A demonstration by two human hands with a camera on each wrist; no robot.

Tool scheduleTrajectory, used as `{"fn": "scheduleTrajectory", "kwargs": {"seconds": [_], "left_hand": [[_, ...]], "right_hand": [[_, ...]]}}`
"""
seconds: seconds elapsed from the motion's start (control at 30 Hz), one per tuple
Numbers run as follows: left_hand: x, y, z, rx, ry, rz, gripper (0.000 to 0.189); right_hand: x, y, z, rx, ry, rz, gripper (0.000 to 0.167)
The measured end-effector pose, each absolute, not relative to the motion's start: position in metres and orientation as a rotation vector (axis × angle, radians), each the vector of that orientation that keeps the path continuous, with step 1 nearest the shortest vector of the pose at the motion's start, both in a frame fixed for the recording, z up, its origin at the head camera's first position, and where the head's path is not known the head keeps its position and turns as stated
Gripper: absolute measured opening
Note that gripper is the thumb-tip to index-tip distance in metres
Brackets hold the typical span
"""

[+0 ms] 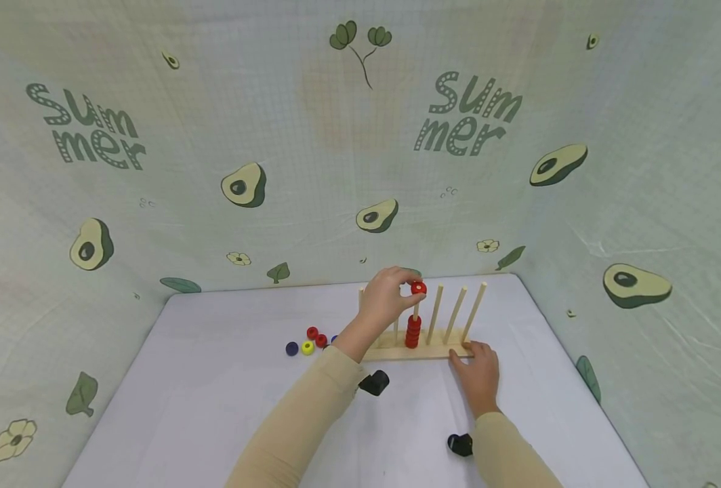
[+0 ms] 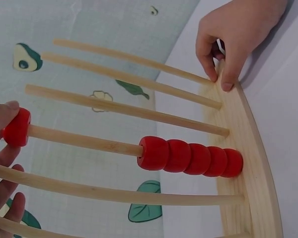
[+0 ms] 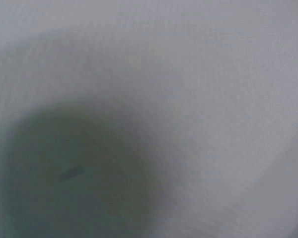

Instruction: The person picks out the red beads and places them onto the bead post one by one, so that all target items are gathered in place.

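Note:
My left hand (image 1: 387, 298) pinches a red bead (image 1: 418, 288) between thumb and fingers at the top of a wooden peg. In the left wrist view, that red bead (image 2: 17, 128) sits at the peg's tip, its hole lined up with the peg. Lower on the same peg, several red beads (image 2: 191, 157) are stacked down against the wooden base (image 1: 434, 352). At the base's right end, my right hand (image 1: 479, 379) grips the wood with thumb and fingertips. Three bare pegs (image 2: 124, 109) rise between that hand and the beaded peg.
Loose beads lie on the white table (image 1: 226, 400) left of the rack: a dark blue bead (image 1: 291, 349), a yellow bead (image 1: 308, 348) and red beads (image 1: 312, 333). My left forearm partly hides others. A patterned cloth (image 1: 312, 135) surrounds the table. The right wrist view shows only blurred fabric.

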State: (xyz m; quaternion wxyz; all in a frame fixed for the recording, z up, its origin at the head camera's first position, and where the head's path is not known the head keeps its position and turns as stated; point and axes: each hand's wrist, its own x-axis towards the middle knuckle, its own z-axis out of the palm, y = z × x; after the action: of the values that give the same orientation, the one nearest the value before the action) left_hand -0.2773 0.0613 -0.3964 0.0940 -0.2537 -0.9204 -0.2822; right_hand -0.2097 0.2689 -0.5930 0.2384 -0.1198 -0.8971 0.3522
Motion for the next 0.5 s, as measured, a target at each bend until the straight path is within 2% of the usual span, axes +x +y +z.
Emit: {"fn": "scheduleTrajectory", "kwargs": {"seconds": [0.27, 0.5], "left_hand": [[-0.28, 0.062, -0.4015, -0.822, -2.716, -0.536, 0.022], [-0.2805, 0.062, -0.4039, -0.82, -2.682, -0.491, 0.022]], "right_hand": [[-0.2097, 0.2693, -0.5942, -0.326, -2.451, 0.961, 0.038], [-0.2119, 0.2708, -0.5971, -0.314, -2.444, 0.966, 0.038]]}}
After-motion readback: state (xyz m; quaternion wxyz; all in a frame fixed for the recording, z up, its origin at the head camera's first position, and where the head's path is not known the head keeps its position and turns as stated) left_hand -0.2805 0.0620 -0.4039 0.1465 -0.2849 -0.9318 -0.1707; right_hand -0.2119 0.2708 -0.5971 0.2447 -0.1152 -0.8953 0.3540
